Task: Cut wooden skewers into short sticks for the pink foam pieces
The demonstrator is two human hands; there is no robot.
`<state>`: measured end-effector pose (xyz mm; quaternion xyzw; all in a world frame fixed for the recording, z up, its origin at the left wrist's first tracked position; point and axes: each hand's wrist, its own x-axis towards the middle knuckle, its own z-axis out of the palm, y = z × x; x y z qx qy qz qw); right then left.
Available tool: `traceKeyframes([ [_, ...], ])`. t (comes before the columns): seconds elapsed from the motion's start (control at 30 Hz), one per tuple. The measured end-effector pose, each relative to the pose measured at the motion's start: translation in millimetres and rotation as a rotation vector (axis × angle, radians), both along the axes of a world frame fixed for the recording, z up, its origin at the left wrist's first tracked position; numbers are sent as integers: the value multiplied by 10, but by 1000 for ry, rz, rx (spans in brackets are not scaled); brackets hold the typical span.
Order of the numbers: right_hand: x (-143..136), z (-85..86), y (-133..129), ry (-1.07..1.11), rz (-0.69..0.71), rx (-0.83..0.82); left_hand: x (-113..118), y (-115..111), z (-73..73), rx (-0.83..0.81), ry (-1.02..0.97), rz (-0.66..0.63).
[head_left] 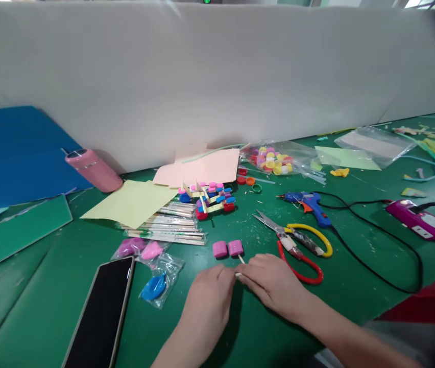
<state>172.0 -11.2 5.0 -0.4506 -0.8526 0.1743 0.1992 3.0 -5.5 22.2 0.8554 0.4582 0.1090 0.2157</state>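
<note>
My left hand (208,299) and my right hand (274,281) meet low in the middle, fingers closed. A short pale stick (238,275) shows between their fingertips, its ends hidden by the fingers. Just beyond them sit two small pink pieces, a left one (219,249) and a right one (235,248). A second thin pale stick (241,259) runs from the right pink piece toward my right fingers; whether they touch it I cannot tell. Scissors (288,243) with one yellow and one red handle lie open beside my right hand.
A phone (100,312) and bagged coloured clay (153,287) lie left. Behind are packaged sticks (171,225), a small craft model (212,197), and a bag of bottle caps (273,161). A blue glue gun (309,204) with a black cord lies right. A pink tumbler (95,171) leans far left.
</note>
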Motion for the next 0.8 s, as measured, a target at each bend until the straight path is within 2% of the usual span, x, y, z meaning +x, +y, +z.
traceKeyframes([
  [0.13,10,-39,-5,17,0,-12,7,34,-5,82,128,-88],
  [0.3,-13,-140,-23,39,-17,-22,-34,10,-157,152,45,-105],
  [0.47,-27,-233,-50,80,9,-50,-53,-40,-292,136,-14,-88],
  [0.8,-28,-238,-36,91,13,-36,-32,-60,-275,145,-34,-68],
])
